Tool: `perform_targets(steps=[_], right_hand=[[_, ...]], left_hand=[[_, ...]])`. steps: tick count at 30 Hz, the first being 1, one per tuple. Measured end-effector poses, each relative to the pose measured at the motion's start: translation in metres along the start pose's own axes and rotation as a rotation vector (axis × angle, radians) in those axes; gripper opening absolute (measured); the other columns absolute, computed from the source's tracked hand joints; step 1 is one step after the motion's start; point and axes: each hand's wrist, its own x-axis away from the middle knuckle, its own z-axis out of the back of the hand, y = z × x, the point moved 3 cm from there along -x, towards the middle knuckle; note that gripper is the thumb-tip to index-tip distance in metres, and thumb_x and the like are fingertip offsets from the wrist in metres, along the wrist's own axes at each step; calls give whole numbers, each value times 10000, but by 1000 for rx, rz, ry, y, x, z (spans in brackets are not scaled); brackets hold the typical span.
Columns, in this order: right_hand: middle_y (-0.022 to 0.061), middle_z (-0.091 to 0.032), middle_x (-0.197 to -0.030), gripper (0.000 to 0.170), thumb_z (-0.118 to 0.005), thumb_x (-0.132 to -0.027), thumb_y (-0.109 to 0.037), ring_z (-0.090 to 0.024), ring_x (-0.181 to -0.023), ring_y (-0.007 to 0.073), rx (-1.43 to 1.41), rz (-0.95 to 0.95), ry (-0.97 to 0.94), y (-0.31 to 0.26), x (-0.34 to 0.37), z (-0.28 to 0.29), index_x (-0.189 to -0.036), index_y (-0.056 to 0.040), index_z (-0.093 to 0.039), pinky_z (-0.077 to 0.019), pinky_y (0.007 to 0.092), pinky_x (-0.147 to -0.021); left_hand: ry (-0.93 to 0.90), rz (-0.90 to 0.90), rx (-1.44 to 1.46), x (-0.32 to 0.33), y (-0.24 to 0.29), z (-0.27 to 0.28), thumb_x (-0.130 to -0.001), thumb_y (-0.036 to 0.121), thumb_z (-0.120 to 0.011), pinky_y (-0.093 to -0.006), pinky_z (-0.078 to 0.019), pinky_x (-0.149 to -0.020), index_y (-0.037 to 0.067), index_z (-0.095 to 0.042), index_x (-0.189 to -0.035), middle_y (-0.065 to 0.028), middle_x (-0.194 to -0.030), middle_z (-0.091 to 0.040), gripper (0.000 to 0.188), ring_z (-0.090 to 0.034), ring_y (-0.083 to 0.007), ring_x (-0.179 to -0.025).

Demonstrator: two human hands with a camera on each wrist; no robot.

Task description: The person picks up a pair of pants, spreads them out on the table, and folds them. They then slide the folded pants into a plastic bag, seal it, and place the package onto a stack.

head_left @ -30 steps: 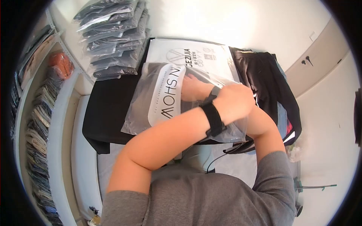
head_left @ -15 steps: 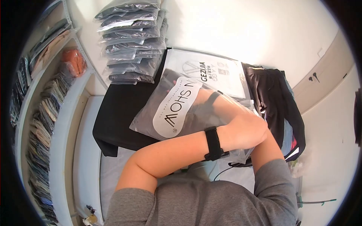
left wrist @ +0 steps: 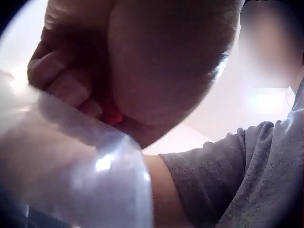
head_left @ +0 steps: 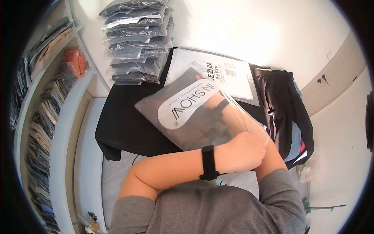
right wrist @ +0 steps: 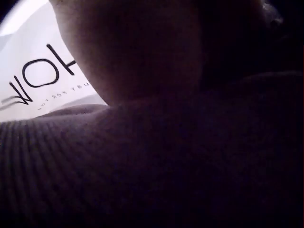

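A clear plastic bag, with a white printed label reading "IN SHOW", slants over the black-covered table. Inside it lies a dark folded garment. My left hand grips the bag's near right edge, by the opening; in the left wrist view its fingers curl at the plastic rim. My right forearm runs through that opening. The right hand is inside the bag, partly behind the label. In the right wrist view, dark ribbed fabric lies close against it; whether the fingers grip it, I cannot tell.
Behind the bag lies a white printed packet. A tall stack of bagged garments stands at the back left. Black trousers hang over the right side. Shelves with folded clothes line the left wall.
The bag has turned, its far end swinging up and its near edge coming toward the body. My right hand has stayed inside it while my left hand has shifted lower, still gripping the edge.
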Motion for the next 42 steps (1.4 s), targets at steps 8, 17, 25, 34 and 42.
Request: perform_targets(steps=[8, 17, 25, 34, 42], right_hand=[[139, -319, -1482, 521, -451, -892, -290, -331, -1334, 366, 42, -281, -184, -6, 5, 16, -1366, -75, -434, -235, 459, -1105], [151, -470, -1373, 473, -567, -880, -186, -466, -1256, 283, -906, 376, -413, -97, 219, 128, -1319, -36, -473, -397, 394, -1001], [84, -653, -962, 385, -575, -914, -322, -600, -857, 141, -1179, -507, -168, 37, 131, 188, -1111, 6, -620, -506, 283, -728], [81, -623, -1093, 510, -737, -797, -231, -600, -945, 153, -1464, -813, -476, 53, 99, 46, -1196, 15, -538, -515, 331, -761], [62, -627, -1068, 383, -681, -833, -55, -613, -932, 130, -1832, -715, 28, 64, 151, 107, -1178, -7, -521, -509, 287, -799]], left_hand=[[-98, 106, 13, 48, -5, -2, -777, 188, -578, -398, -510, -599, 41, -607, -733, -129, -697, -617, 156, -631, -307, -673], [470, 1035, 533, 219, -69, 55, -931, 345, -533, -287, -478, -689, 38, -599, -1037, -57, -844, -620, 331, -587, -148, -766], [661, 1306, 1188, 238, -131, 27, -896, 555, -519, -308, -496, -823, -50, -444, -1239, -220, -1070, -614, 699, -631, -248, -932], [851, 1178, 1024, 192, -149, 3, -830, 235, -692, -392, -454, -906, -9, -337, -1330, -145, -1260, -503, 661, -523, -251, -1120], [737, 881, 1017, 126, -174, 67, -804, 97, -694, -348, -432, -941, 2, -375, -1334, -134, -1218, -541, 625, -526, -226, -1101]])
